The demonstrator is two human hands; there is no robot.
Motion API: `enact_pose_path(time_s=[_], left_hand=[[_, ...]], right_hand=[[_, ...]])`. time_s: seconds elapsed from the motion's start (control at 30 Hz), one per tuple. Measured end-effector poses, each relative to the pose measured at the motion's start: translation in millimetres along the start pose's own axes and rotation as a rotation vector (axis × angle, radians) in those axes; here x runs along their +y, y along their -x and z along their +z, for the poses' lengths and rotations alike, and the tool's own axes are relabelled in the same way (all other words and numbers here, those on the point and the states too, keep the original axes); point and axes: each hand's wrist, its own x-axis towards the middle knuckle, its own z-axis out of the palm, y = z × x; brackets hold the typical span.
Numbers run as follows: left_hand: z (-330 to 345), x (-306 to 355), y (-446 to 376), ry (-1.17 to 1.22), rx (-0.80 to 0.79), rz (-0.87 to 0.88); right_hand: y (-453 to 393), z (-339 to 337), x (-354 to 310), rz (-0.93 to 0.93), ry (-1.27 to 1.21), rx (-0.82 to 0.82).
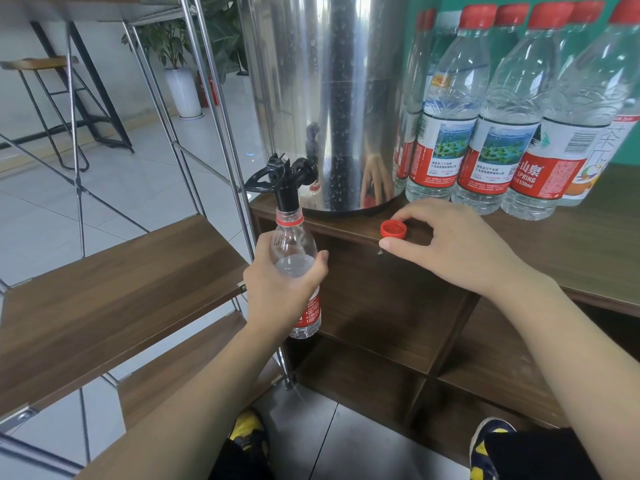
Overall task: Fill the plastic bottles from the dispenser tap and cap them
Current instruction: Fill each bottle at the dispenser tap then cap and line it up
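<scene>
View: single head-worn camera, wide-angle; no second view to overlap with. Position: above and behind both forearms, which enter from the bottom edge. Facing: forward and down, toward the front edge of the wooden tabletop (540, 268). Range: close; the left hand (280, 289) and right hand (460, 244) sit mid-frame, the steel dispenser (329, 98) fills the upper centre, cropped at the top. Right margin: row of capped bottles (485, 109), cropped at the top and right. Left margin: metal-framed shelving (114, 271) and tiled floor (138, 174), lines bowed by lens distortion. Bottom edge: shoes (485, 452).
</scene>
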Motion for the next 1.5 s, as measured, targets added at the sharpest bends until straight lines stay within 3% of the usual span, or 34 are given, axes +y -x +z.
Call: enact_pose_path(time_s=[1.5], left_hand=[[-1.5, -1.9, 0.6, 0.006, 0.012, 0.02]], right_hand=[[1.2, -2.8, -3.5, -0.003, 0.005, 0.003]])
